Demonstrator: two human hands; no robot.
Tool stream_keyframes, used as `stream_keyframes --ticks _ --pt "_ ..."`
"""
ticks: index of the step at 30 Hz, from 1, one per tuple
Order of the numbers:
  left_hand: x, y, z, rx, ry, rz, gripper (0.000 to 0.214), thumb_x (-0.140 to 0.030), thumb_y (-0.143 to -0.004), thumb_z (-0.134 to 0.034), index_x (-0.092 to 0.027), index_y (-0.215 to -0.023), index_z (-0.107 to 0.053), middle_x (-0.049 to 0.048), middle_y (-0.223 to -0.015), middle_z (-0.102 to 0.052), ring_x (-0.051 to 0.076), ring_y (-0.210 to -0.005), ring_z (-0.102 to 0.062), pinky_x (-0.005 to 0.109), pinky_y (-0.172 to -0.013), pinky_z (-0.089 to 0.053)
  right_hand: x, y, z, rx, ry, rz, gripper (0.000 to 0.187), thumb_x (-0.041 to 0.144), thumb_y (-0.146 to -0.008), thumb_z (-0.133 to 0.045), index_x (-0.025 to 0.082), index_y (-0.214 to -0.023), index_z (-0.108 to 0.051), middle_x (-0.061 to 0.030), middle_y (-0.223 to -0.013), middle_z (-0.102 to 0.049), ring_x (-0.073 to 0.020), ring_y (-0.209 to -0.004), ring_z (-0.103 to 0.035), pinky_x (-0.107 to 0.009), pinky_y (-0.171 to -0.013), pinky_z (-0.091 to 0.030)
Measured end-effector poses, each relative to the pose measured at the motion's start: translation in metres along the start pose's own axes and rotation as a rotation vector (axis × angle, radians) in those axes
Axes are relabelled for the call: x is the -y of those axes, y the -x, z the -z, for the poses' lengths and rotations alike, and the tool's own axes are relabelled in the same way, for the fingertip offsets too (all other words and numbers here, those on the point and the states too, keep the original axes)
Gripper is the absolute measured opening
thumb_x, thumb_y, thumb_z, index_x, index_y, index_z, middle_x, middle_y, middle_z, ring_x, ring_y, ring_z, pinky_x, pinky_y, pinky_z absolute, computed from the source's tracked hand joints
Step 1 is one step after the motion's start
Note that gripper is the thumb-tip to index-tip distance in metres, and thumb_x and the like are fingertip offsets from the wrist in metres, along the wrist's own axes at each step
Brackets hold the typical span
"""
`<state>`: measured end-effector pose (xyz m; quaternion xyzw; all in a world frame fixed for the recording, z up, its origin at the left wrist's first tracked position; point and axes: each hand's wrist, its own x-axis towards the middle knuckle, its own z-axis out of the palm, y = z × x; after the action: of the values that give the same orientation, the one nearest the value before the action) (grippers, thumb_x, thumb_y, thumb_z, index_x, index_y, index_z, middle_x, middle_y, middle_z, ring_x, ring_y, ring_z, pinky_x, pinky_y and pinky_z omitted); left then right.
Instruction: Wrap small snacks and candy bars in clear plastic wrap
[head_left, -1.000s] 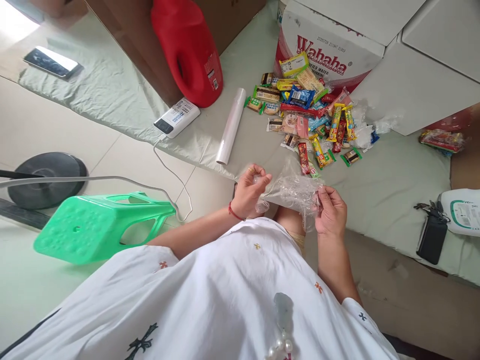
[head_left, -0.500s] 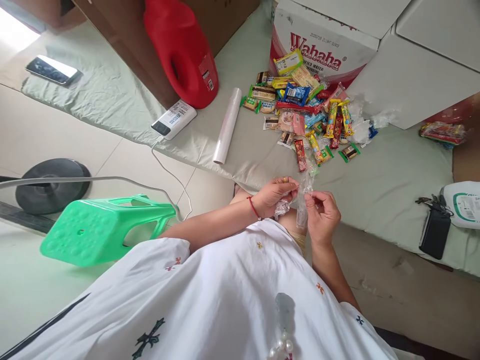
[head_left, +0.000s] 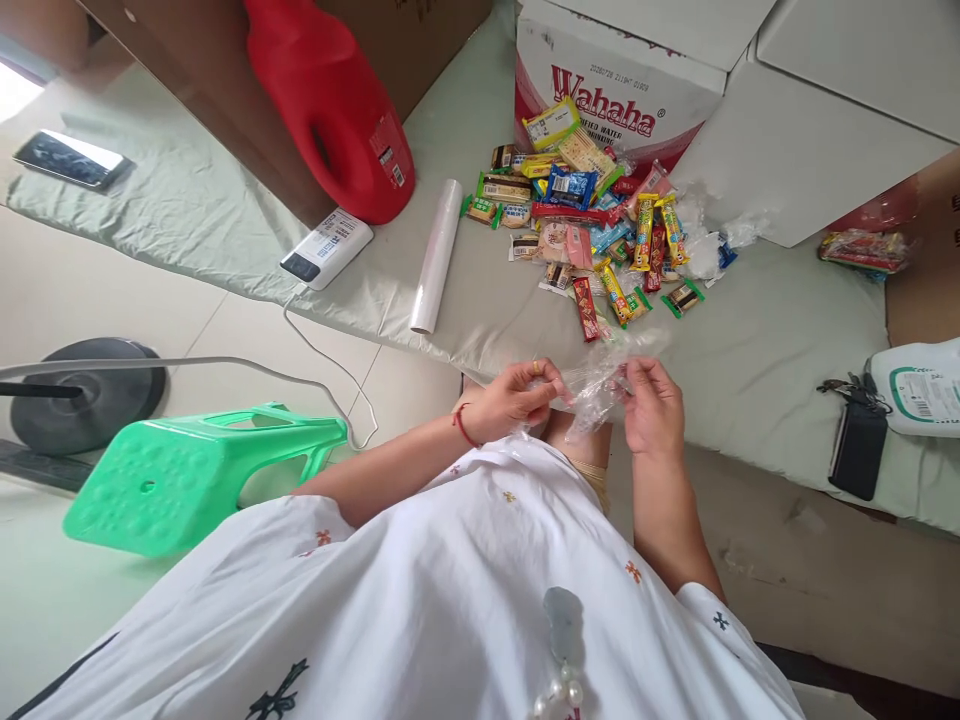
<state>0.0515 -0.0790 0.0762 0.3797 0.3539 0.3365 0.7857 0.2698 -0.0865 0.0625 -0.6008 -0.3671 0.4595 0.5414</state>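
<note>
Between my hands a crumpled piece of clear plastic film is spread over my lap. My left hand, with a ring and a red string bracelet, pinches its left side. On the other side my right hand grips the film between thumb and fingers. Just beyond lies a pile of wrapped snacks in yellow, red, blue and green packaging. The nearest piece is a red-wrapped bar. Whether the film is a bag or a loose sheet, I cannot tell.
A white roll, a power bank with a cable and a red jug stand left of the snacks. Behind them is a Wahaha carton. A green stool is at left; a black phone with keys lies right.
My hands have moved apart, and the film between them is stretched wider. The whole view has shifted slightly, so things appear further left.
</note>
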Motion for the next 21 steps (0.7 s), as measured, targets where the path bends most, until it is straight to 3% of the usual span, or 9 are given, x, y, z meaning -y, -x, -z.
stream_keyframes --ticks 4,8,12,15,18,21 --pt "-0.016 0.015 0.042 -0.024 -0.021 0.01 0.046 -0.051 -0.076 -0.088 -0.015 -0.081 -0.059 0.0064 -0.081 -0.075 0.001 -0.043 -0.039 0.018 -0.042 -0.027 0.003 -0.008 0.019 -0.068 -0.122 -0.117 0.048 0.058 -0.065 -0.089 0.023 -0.086 -0.064 0.0016 -0.085 -0.069 -0.0118 -0.068 -0.064 -0.025 -0.059 -0.058" --pt "-0.036 0.026 0.078 0.01 -0.115 0.093 0.042 -0.044 -0.071 -0.092 -0.015 -0.077 -0.062 0.0065 -0.072 -0.072 0.002 -0.043 -0.037 0.018 -0.04 -0.024 0.011 -0.013 0.041 -0.093 -0.049 -0.164 0.051 0.058 -0.06 -0.092 0.022 -0.081 -0.064 0.0055 -0.066 -0.06 -0.0052 -0.046 -0.048 -0.015 -0.038 -0.039" --pt "-0.055 0.026 0.104 0.089 -0.282 0.196 0.038 -0.039 -0.067 -0.094 -0.015 -0.074 -0.065 0.0065 -0.067 -0.069 0.003 -0.043 -0.036 0.018 -0.04 -0.022 0.027 -0.016 0.068 0.087 0.072 -0.277 0.048 0.052 -0.057 -0.096 0.02 -0.08 -0.069 0.0065 -0.059 -0.052 -0.002 -0.04 -0.034 -0.015 -0.033 -0.025" --pt "-0.061 0.007 0.118 0.102 -0.393 0.224 0.031 -0.034 -0.066 -0.092 -0.015 -0.073 -0.067 0.007 -0.067 -0.068 0.004 -0.043 -0.036 0.02 -0.041 -0.025 0.032 -0.025 0.087 0.172 0.144 -0.372 0.048 0.05 -0.056 -0.097 0.019 -0.081 -0.071 0.0062 -0.057 -0.051 -0.0015 -0.039 -0.03 -0.016 -0.032 -0.022" --pt "-0.057 -0.03 0.119 -0.094 -0.605 0.153 0.021 -0.027 -0.068 -0.085 -0.016 -0.076 -0.069 0.0041 -0.068 -0.066 0.008 -0.046 -0.041 0.022 -0.045 -0.03 0.024 -0.042 0.095 0.122 0.159 -0.384 0.051 0.048 -0.051 -0.099 0.018 -0.081 -0.07 0.0066 -0.055 -0.051 -0.0018 -0.04 -0.032 -0.015 -0.033 -0.023" --pt "-0.051 -0.061 0.103 -0.513 -0.866 -0.067 0.025 -0.024 -0.072 -0.08 -0.017 -0.092 -0.067 0.0014 -0.076 -0.063 0.014 -0.065 -0.053 0.025 -0.062 -0.041 0.008 -0.058 0.092 0.032 0.162 -0.334 0.049 0.046 -0.048 -0.098 0.018 -0.077 -0.069 0.0064 -0.054 -0.052 -0.0031 -0.041 -0.035 -0.016 -0.034 -0.025"
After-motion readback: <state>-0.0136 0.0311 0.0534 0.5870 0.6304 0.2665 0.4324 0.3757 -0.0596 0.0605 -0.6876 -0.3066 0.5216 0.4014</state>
